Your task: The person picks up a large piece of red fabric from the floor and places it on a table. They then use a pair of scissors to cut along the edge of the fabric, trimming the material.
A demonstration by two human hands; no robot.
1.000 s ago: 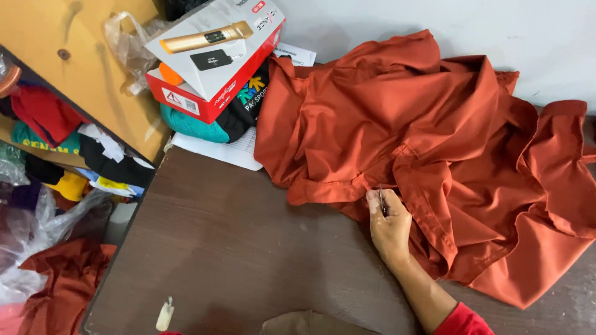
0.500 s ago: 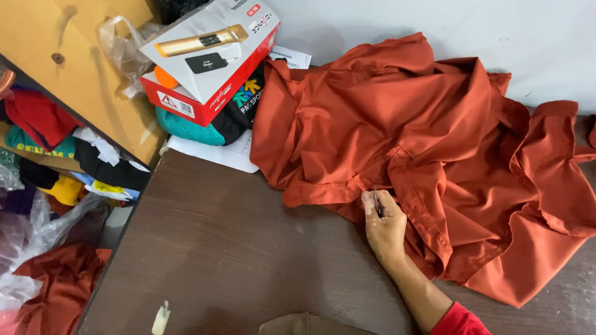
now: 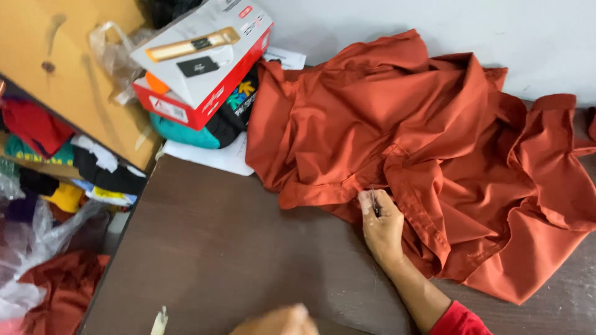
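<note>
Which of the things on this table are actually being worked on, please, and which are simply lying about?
In hand:
- rust-orange garment
- small dark tool, pinched in the right hand at the garment's edge

Lying about:
- red and white box
- folded clothes under it
- white paper
- shelf of fabrics

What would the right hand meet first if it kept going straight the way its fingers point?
The right hand points up the table and already touches the rust-orange garment. Going on, it would push into that cloth's folds first; the white wall lies behind.
</note>
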